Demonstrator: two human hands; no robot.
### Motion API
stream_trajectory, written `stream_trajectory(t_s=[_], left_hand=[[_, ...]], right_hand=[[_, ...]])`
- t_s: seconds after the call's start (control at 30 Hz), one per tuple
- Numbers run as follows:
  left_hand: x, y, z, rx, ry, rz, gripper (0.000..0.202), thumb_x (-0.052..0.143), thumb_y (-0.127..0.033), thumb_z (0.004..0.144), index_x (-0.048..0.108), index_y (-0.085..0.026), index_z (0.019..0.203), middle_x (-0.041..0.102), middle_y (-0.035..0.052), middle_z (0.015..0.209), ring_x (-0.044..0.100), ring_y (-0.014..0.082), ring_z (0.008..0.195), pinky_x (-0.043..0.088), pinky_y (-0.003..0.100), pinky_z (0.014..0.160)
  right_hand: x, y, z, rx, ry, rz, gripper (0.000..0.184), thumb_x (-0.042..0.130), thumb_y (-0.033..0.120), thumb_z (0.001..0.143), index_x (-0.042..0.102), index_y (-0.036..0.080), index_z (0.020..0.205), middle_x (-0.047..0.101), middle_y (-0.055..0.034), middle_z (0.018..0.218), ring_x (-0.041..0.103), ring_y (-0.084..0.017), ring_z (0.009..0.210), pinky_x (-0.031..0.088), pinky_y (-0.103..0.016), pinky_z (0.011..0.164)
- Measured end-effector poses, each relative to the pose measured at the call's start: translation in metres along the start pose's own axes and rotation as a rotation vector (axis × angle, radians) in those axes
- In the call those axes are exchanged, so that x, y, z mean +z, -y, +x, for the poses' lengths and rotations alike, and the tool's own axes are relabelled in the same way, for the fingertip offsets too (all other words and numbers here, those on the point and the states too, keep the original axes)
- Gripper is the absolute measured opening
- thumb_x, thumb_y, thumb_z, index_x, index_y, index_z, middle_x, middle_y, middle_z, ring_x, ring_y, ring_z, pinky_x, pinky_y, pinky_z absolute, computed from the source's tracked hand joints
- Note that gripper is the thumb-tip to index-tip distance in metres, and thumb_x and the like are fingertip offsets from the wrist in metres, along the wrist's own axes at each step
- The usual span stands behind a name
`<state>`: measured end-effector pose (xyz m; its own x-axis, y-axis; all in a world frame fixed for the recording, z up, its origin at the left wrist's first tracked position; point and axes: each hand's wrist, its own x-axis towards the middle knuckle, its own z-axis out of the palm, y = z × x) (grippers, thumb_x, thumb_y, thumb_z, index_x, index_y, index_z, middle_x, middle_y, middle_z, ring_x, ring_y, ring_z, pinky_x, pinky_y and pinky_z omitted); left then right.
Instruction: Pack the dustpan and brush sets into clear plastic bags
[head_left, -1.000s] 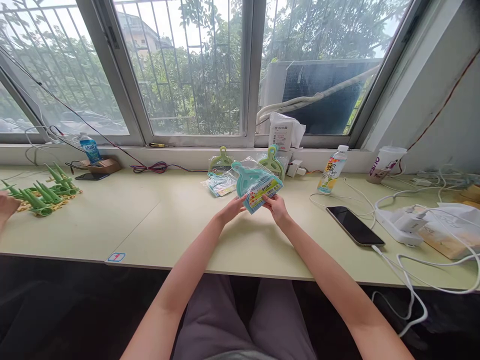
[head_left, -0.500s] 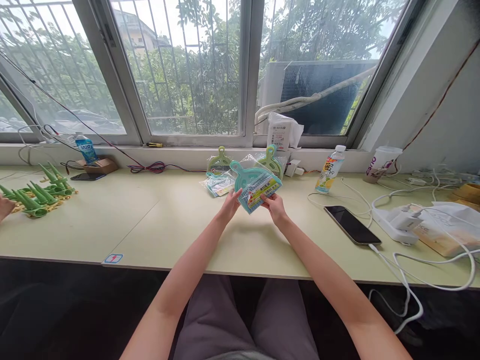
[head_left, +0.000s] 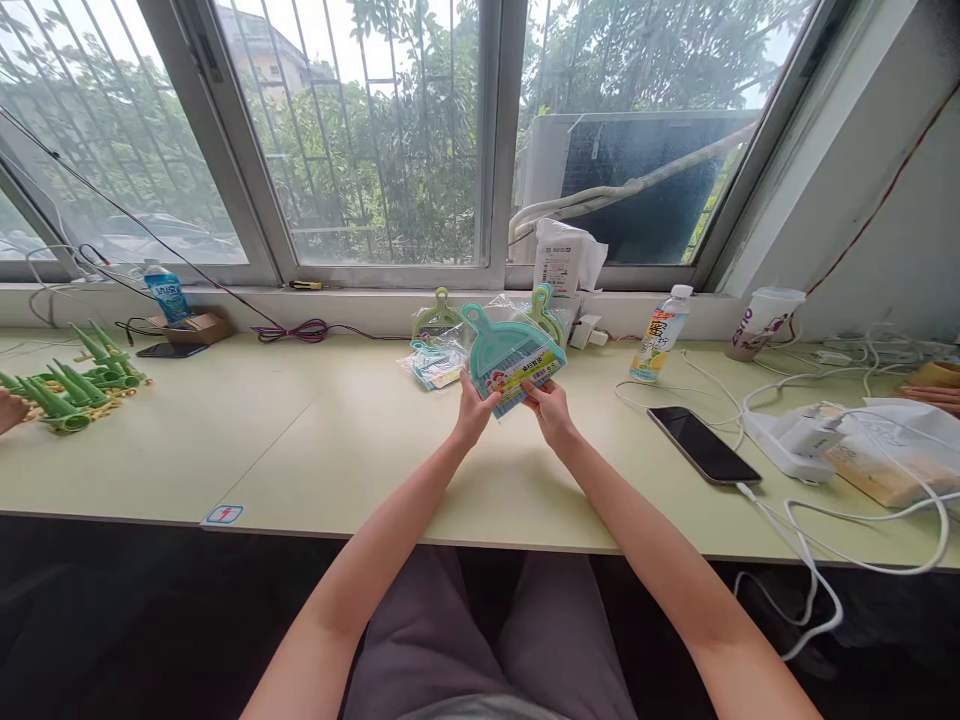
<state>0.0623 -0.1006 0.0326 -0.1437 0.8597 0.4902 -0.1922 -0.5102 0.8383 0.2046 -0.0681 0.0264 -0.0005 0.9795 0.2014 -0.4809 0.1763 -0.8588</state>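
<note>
Both hands hold a teal mini dustpan set (head_left: pixel 504 342) in clear plastic wrap, raised over the table with its handle pointing up and left. A yellow printed label crosses its lower part. My left hand (head_left: pixel 475 408) grips the lower left edge, thumb on the front. My right hand (head_left: pixel 552 410) pinches the bottom right edge, also thumb in front. Just behind lie a wrapped green dustpan (head_left: pixel 436 322), a smaller teal package (head_left: pixel 435 368) and another green dustpan (head_left: pixel 543 303), partly hidden by the held one.
A drink bottle (head_left: pixel 660 335), a phone (head_left: pixel 703 446) on a cable, a power strip (head_left: pixel 795 455) and a cup (head_left: pixel 763 322) stand to the right. Far left, another person's hand (head_left: pixel 11 410) is beside green spiky plastic parts (head_left: pixel 71 390). A tissue pack (head_left: pixel 562 262) is by the window.
My left hand has shifted right and slightly up along the package's lower edge, its thumb now on the label. The dustpan set has tilted a little, showing its front more squarely.
</note>
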Motion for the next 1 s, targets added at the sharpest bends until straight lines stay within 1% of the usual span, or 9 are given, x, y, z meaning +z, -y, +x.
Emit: stream_trajectory(t_s=[0.1, 0.2, 0.3, 0.4, 0.5, 0.6, 0.73, 0.8, 1.0], left_hand=[[0.000, -0.005, 0.000, -0.044, 0.035, -0.107, 0.080, 0.074, -0.036, 0.074, 0.030, -0.027, 0.141, 0.052, 0.0100, 0.136, 0.050, 0.0270, 0.125, 0.044, 0.040, 0.101], [-0.002, -0.003, 0.001, -0.164, 0.102, -0.184, 0.068, 0.071, -0.042, 0.077, 0.042, -0.023, 0.135, 0.058, 0.0109, 0.130, 0.054, 0.0293, 0.121, 0.046, 0.043, 0.099], [-0.005, 0.005, 0.000, -0.272, 0.172, -0.189, 0.063, 0.075, -0.040, 0.074, 0.050, -0.020, 0.128, 0.059, 0.0119, 0.129, 0.053, 0.0312, 0.121, 0.045, 0.046, 0.100], [-0.006, 0.012, -0.003, -0.353, 0.237, -0.179, 0.063, 0.077, -0.038, 0.072, 0.051, -0.022, 0.127, 0.058, 0.0113, 0.133, 0.050, 0.0316, 0.126, 0.042, 0.047, 0.102], [-0.004, 0.011, -0.005, -0.408, 0.292, -0.178, 0.060, 0.076, -0.036, 0.073, 0.052, -0.024, 0.127, 0.056, 0.0105, 0.136, 0.049, 0.0308, 0.127, 0.041, 0.047, 0.103], [-0.002, 0.007, -0.002, -0.406, 0.293, -0.252, 0.053, 0.073, -0.038, 0.076, 0.055, -0.023, 0.124, 0.057, 0.0105, 0.134, 0.052, 0.0294, 0.125, 0.043, 0.045, 0.101], [-0.007, 0.003, 0.005, -0.270, 0.146, -0.343, 0.048, 0.069, -0.040, 0.079, 0.058, -0.021, 0.122, 0.064, 0.0088, 0.123, 0.057, 0.0265, 0.118, 0.044, 0.041, 0.100], [-0.012, 0.003, 0.007, -0.283, 0.126, -0.315, 0.047, 0.069, -0.040, 0.078, 0.060, -0.019, 0.120, 0.066, 0.0089, 0.120, 0.059, 0.0266, 0.115, 0.046, 0.041, 0.097], [-0.016, 0.002, 0.003, -0.471, 0.329, -0.139, 0.054, 0.072, -0.042, 0.074, 0.060, -0.022, 0.123, 0.062, 0.0099, 0.128, 0.056, 0.0281, 0.119, 0.045, 0.040, 0.094]], right_hand=[[-0.001, 0.002, 0.000, 0.008, 0.016, 0.008, 0.043, 0.088, 0.037, 0.054, 0.065, 0.018, 0.085, 0.072, -0.0067, 0.097, 0.067, -0.028, 0.098, 0.059, -0.044, 0.087], [-0.003, 0.001, 0.001, 0.016, 0.031, -0.002, 0.041, 0.088, 0.036, 0.056, 0.064, 0.018, 0.084, 0.072, -0.0067, 0.096, 0.067, -0.028, 0.098, 0.059, -0.044, 0.086], [-0.006, -0.002, 0.002, 0.018, 0.022, -0.020, 0.041, 0.088, 0.034, 0.056, 0.064, 0.018, 0.085, 0.072, -0.0071, 0.097, 0.067, -0.028, 0.098, 0.059, -0.044, 0.087], [-0.010, -0.003, 0.004, 0.021, -0.003, -0.035, 0.040, 0.087, 0.033, 0.056, 0.064, 0.017, 0.085, 0.072, -0.0076, 0.097, 0.067, -0.027, 0.098, 0.058, -0.043, 0.087], [-0.012, -0.001, 0.006, 0.018, -0.016, -0.032, 0.039, 0.087, 0.031, 0.057, 0.064, 0.018, 0.085, 0.072, -0.0073, 0.097, 0.067, -0.028, 0.099, 0.058, -0.043, 0.088], [-0.011, 0.000, 0.007, 0.014, -0.020, -0.017, 0.038, 0.087, 0.030, 0.057, 0.064, 0.018, 0.085, 0.072, -0.0072, 0.097, 0.067, -0.028, 0.099, 0.059, -0.044, 0.087], [-0.007, -0.004, 0.006, 0.048, 0.013, -0.011, 0.038, 0.087, 0.029, 0.056, 0.064, 0.018, 0.085, 0.072, -0.0076, 0.099, 0.067, -0.028, 0.100, 0.059, -0.045, 0.087], [-0.006, -0.004, 0.005, 0.063, 0.044, -0.002, 0.037, 0.087, 0.028, 0.057, 0.065, 0.018, 0.085, 0.072, -0.0076, 0.099, 0.067, -0.028, 0.100, 0.059, -0.046, 0.087], [-0.011, 0.007, 0.008, 0.080, 0.090, -0.004, 0.033, 0.086, 0.023, 0.056, 0.067, 0.016, 0.083, 0.073, -0.0087, 0.095, 0.068, -0.029, 0.096, 0.058, -0.046, 0.088]])
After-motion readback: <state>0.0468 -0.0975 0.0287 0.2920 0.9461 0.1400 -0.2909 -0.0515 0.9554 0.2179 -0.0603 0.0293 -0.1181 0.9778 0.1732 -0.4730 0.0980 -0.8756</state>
